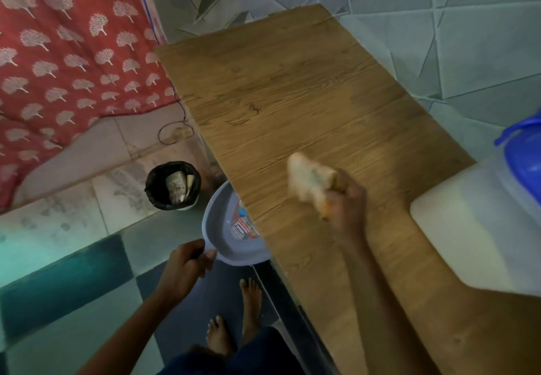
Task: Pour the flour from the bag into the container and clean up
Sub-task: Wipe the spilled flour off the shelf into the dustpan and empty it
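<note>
Clearly I am in the clean-up part. My left hand is curled round the handle of the grey dustpan, holding it just below the near-left edge of the wooden table with its mouth tucked under the lip. I judge that is so anything pushed off the top drops into the pan and not onto the floor.

My right hand hovers over the table near that same edge, fingers closed on a pale cloth. It is blurred, so it could be a brush instead. It points toward the dustpan, which suits a sweep to the left.

I cannot make out any loose flour on the wood. The container sits at the right of the table, well apart from the sweeping, with its blue lid on top. That keeps it out of the cloth's path.

On the floor just beyond the dustpan stands a small bin with a black liner and some paper inside; whether that is the flour bag I cannot tell. It is close enough to tip the pan into.
</note>
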`<state>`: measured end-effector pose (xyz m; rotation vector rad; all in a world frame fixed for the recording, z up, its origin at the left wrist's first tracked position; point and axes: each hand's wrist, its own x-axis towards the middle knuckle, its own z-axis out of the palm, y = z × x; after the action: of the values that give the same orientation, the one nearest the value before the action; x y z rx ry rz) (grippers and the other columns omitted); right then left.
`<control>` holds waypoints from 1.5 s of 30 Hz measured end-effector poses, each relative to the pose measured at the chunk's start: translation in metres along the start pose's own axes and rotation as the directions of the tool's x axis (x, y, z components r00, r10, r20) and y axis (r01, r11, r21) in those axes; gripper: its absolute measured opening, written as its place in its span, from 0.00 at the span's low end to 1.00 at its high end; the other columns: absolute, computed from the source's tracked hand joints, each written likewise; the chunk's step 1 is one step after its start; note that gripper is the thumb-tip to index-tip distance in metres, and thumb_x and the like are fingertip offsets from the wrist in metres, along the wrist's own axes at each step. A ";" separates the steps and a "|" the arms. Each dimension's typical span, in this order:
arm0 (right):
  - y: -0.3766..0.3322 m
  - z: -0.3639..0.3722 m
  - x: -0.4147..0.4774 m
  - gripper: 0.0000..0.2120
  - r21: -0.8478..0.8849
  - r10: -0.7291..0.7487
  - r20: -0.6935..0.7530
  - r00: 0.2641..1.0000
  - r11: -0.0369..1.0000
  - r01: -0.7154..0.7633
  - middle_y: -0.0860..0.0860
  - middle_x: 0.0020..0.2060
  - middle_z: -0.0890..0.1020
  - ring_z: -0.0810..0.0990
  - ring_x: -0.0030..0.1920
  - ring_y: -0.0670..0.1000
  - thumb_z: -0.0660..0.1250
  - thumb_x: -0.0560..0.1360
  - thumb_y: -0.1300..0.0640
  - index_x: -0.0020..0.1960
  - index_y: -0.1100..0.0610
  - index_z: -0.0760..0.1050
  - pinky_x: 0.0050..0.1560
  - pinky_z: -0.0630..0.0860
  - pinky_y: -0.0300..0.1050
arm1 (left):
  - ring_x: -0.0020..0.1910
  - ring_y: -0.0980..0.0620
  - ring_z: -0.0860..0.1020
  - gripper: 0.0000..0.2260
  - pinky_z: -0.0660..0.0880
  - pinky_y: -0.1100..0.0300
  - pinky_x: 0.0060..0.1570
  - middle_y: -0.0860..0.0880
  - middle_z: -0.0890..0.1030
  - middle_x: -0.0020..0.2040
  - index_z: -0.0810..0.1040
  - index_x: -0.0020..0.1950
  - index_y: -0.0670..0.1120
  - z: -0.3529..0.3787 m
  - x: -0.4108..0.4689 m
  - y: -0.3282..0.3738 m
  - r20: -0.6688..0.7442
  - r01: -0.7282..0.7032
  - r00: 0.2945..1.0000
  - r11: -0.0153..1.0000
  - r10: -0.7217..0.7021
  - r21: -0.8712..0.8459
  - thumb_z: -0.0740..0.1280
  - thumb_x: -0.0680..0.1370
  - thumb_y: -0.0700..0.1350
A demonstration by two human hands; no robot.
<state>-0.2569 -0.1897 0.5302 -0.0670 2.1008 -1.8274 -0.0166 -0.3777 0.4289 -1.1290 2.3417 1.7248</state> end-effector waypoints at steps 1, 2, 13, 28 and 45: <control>0.003 -0.016 0.012 0.16 -0.102 -0.063 -0.105 0.992 0.993 0.052 0.48 0.46 0.85 0.84 0.47 0.52 0.66 0.72 0.66 0.53 0.50 0.84 0.44 0.82 0.52 | 0.28 0.54 0.77 0.15 0.75 0.56 0.33 0.47 0.81 0.31 0.77 0.33 0.47 0.000 -0.002 -0.001 0.013 -0.006 1.000 1.000 0.007 -0.008 0.67 0.81 0.41; 0.007 -0.031 0.023 0.16 -0.232 -0.129 -0.189 0.973 0.969 0.083 0.46 0.45 0.85 0.83 0.47 0.51 0.65 0.72 0.62 0.54 0.48 0.83 0.46 0.82 0.54 | 0.28 0.54 0.77 0.15 0.74 0.57 0.33 0.47 0.81 0.31 0.77 0.34 0.47 0.000 -0.004 0.000 0.022 -0.013 1.000 1.000 0.013 -0.013 0.67 0.81 0.40; 0.088 0.040 -0.013 0.25 -0.750 -0.187 0.203 0.961 0.602 0.275 0.55 0.74 0.70 0.61 0.77 0.59 0.64 0.74 0.67 0.70 0.55 0.74 0.75 0.63 0.58 | 0.31 0.48 0.78 0.12 0.76 0.47 0.35 0.43 0.81 0.34 0.79 0.37 0.52 0.006 -0.024 -0.031 0.128 -0.101 0.987 0.995 0.100 0.005 0.67 0.81 0.46; 0.039 -0.059 -0.080 0.21 -0.334 -0.267 -0.171 0.948 0.921 0.199 0.49 0.53 0.85 0.83 0.55 0.45 0.62 0.73 0.73 0.60 0.57 0.83 0.57 0.80 0.41 | 0.30 0.51 0.76 0.19 0.73 0.53 0.35 0.41 0.79 0.33 0.78 0.38 0.42 0.021 -0.046 -0.038 0.214 -0.128 0.968 0.991 0.134 -0.042 0.65 0.75 0.58; 0.082 -0.001 -0.138 0.20 -0.308 -0.129 0.367 0.921 0.918 0.251 0.40 0.58 0.80 0.77 0.61 0.40 0.63 0.77 0.70 0.63 0.53 0.80 0.61 0.78 0.43 | 0.30 0.52 0.78 0.18 0.75 0.59 0.32 0.38 0.80 0.35 0.79 0.39 0.39 0.062 -0.082 -0.040 0.160 -0.102 0.981 0.993 0.110 -0.061 0.66 0.75 0.55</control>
<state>-0.1120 -0.1387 0.4834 -0.6561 2.1916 -1.3865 0.0422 -0.2875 0.4067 -0.8464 2.3096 1.8452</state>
